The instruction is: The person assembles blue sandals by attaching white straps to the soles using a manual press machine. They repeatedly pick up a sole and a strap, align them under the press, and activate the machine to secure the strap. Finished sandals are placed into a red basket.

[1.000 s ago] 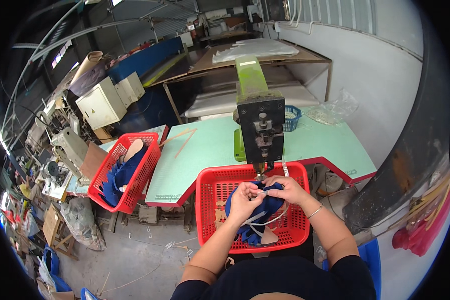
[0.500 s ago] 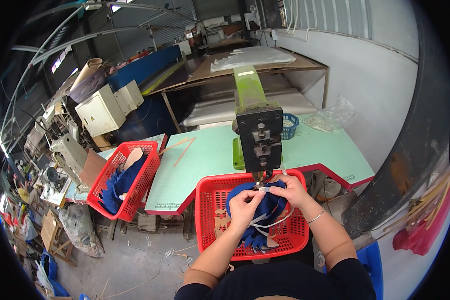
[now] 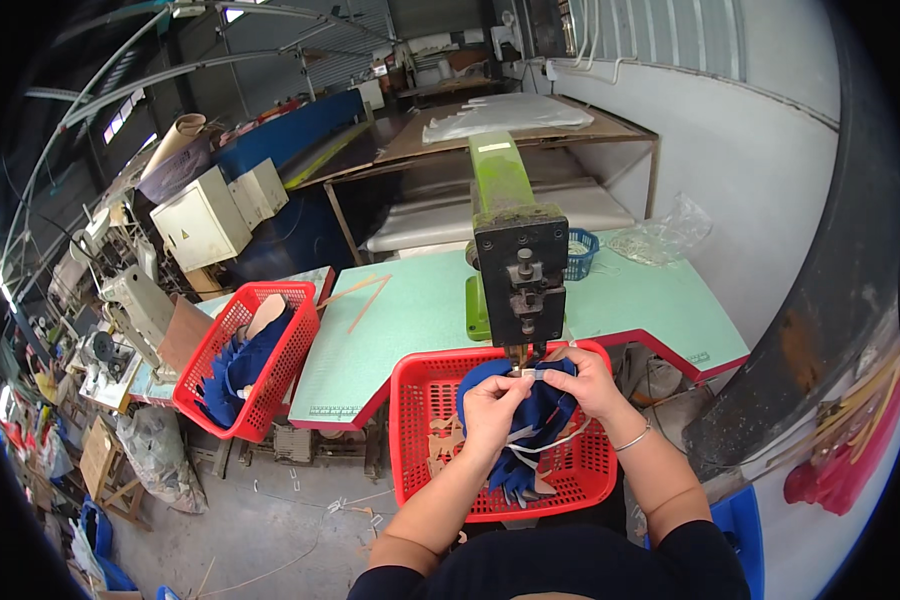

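Just under the head of a green and black sewing machine (image 3: pixel 522 285), my two hands meet close to the needle. My left hand (image 3: pixel 492 410) pinches one end of a short pale strip (image 3: pixel 530 373). On its other side, the fingertips of my right hand (image 3: pixel 588 385) press together on the same strip. Below them bunches dark blue fabric (image 3: pixel 542 428), with white bands trailing from it; whether the strip is joined to it I cannot tell. The fabric lies in and over a red plastic basket (image 3: pixel 405 420). My fingers partly hide the strip.
Green-topped work table (image 3: pixel 390 320) with a dark red edge surrounds the machine. A second red basket (image 3: pixel 305 330) of blue pieces stands at the left. A small blue basket (image 3: pixel 582 262) and a clear plastic bag (image 3: pixel 660 240) sit behind. A dark pillar (image 3: pixel 790 330) rises at the right.
Both hands have shifted very slightly to the right at the needle, still pinching the strip. The blue fabric below has moved a little to the right with them.
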Demonstrator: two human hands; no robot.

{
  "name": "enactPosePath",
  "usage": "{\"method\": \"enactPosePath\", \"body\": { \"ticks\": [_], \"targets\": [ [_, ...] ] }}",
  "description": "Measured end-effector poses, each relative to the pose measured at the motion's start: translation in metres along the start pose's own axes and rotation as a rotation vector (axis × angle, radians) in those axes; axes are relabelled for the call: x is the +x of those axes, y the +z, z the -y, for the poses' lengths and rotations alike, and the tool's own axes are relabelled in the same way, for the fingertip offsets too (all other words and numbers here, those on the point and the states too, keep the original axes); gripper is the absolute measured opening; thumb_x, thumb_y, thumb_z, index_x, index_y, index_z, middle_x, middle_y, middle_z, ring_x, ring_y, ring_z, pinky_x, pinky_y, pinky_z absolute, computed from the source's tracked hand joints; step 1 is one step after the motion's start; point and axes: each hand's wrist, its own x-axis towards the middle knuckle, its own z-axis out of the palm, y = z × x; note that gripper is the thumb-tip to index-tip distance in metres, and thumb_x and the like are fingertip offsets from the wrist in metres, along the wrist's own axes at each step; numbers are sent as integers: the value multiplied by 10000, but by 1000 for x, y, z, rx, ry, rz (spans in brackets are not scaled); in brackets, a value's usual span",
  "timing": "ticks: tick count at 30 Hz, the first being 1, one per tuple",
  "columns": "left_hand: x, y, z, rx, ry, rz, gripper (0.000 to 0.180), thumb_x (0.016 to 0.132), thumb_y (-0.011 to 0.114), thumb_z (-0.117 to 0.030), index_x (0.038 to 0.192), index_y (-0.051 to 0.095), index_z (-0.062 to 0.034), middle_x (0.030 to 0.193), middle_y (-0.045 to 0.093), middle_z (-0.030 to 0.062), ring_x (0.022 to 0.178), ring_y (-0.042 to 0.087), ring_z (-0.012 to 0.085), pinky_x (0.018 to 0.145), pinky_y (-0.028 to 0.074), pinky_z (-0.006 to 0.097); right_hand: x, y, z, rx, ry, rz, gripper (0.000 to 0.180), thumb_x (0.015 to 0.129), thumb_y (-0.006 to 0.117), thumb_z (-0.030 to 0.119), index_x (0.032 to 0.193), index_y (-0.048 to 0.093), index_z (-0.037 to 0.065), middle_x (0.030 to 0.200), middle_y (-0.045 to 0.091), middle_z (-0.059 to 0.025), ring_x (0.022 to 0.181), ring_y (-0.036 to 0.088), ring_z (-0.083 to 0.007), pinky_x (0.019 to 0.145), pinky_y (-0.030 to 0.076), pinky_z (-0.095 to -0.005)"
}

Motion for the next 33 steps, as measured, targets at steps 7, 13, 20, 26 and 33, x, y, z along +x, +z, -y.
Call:
{"method": "enactPosePath", "body": {
  "ticks": [7,13,20,26,33],
  "targets": [
    [1,0,-1,-47,-29,8,84,782,680,-63,749,629,-5,732,642,75,661,583,98,659,459,217,2,1,7,10,29,20,135,797,664,115,864,610,11,781,610,2,706,552,-60,644,449,-211],
    [1,-1,0,-75,-44,-4,94,783,683,-73,740,624,-14,728,638,70,663,574,94,675,445,213,7,1,12,-60,38,27,164,797,672,162,846,607,19,761,598,8,695,535,-57,631,438,-215],
    [1,-7,3,-117,-18,-9,86,791,676,-70,746,623,-19,729,636,63,662,568,89,668,439,207,9,7,12,-64,72,31,198,792,679,191,832,607,11,753,594,-4,693,532,-68,637,440,-231],
    [-2,-17,12,-79,36,57,107,785,686,-82,826,610,-19,788,635,53,690,568,79,674,447,209,4,7,6,-106,53,77,180,794,674,179,835,609,16,767,591,-10,720,535,-76,661,438,-232],
    [-21,-36,26,669,20,334,255,737,734,-152,915,632,-1,812,647,44,705,600,116,667,492,265,-10,6,-24,-77,-126,147,197,806,647,155,922,595,4,970,571,-69,930,535,-164,835,413,-283]
  ]
}}
